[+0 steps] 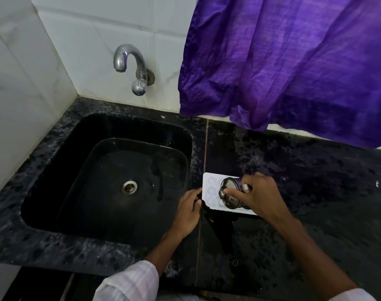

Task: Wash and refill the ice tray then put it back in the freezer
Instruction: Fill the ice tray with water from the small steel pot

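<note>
A white ice tray with round cells lies flat on the black counter, just right of the sink. My right hand grips a steel jug with a lid, tipped on its side over the tray's middle; my index finger rests against the lid's knob. My left hand rests at the tray's left edge, fingertips touching its rim. Whether water is flowing from the jug cannot be made out.
The black sink with a steel drain sits to the left. A chrome tap juts from the tiled wall above it, not running. A purple curtain hangs over the counter's back right. The wet granite counter extends right.
</note>
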